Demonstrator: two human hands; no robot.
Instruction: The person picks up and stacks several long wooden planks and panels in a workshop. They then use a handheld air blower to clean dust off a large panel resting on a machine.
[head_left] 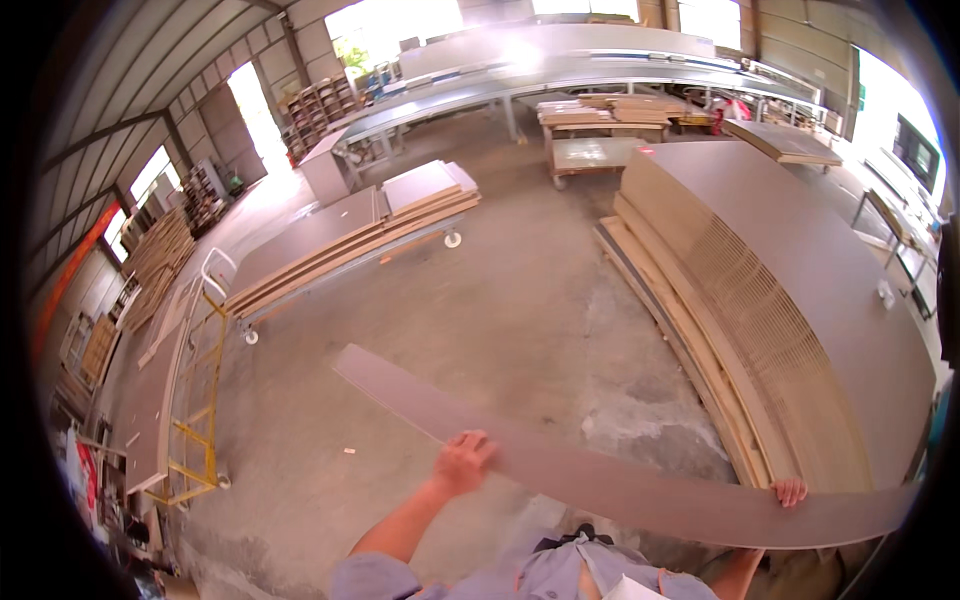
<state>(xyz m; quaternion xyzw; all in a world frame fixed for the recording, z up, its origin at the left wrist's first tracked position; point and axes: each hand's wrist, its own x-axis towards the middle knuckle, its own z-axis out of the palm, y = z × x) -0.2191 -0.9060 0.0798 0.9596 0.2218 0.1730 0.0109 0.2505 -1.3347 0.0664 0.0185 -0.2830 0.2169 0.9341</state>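
A stack of smooth brown panels (800,230) with lined tan edges stands at right. A wheeled cart (400,246) carries more. A long, narrow brown board (620,490) spans the foreground, the left hand (465,462) gripping its near edge, the right hand (790,491) with fingers curled over the far one.

Left hand (466,462) and right hand (790,491) gripping long board (610,482), panel stack (800,260)
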